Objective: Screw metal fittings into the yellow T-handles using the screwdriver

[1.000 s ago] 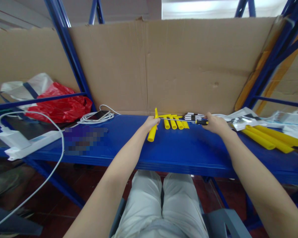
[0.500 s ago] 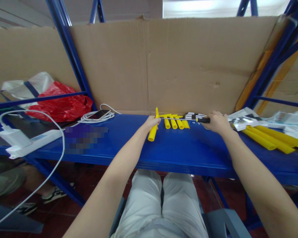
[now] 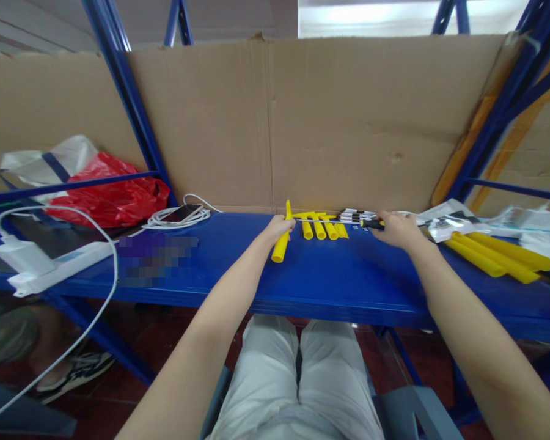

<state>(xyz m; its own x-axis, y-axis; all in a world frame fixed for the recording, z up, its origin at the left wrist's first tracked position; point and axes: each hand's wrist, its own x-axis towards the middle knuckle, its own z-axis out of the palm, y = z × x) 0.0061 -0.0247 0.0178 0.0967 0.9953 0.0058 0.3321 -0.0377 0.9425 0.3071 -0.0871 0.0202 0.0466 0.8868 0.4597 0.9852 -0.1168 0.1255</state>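
A brown cardboard panel (image 3: 348, 122) spans the twelve o'clock side, standing behind a blue desk (image 3: 348, 278); directions are counted from the middle of that desk. At six o'clock, below the near edge, is the seated person's lap in pale trousers (image 3: 268, 366). Between nine and ten, a crumpled red plastic bag (image 3: 119, 195) lies against a whitish bag (image 3: 71, 151). Long yellow tubes (image 3: 499, 258) lie side by side at three o'clock, with shiny plastic packets (image 3: 457, 227) near their far ends. A white power strip (image 3: 89, 256) sits at nine, and at eight, near the floor, a co-worker's shoe (image 3: 76, 376) shows. A coiled white cable (image 3: 178, 222) rests at about half past nine. The right hand (image 3: 398, 229), between two and three, is curled around the handle of a screwdriver (image 3: 370, 224); its thin metal shaft points to nine o'clock. The left hand (image 3: 279, 227), at ten, is closed around a yellow tubular piece (image 3: 281, 246), held slanted with its round end toward the near edge. The shaft reaches this piece beside the fingers, but whether the tip enters it cannot be told. At one o'clock lie black-and-white strips (image 3: 355, 215), and at twelve, smaller yellow pieces (image 3: 319, 229) in a row.
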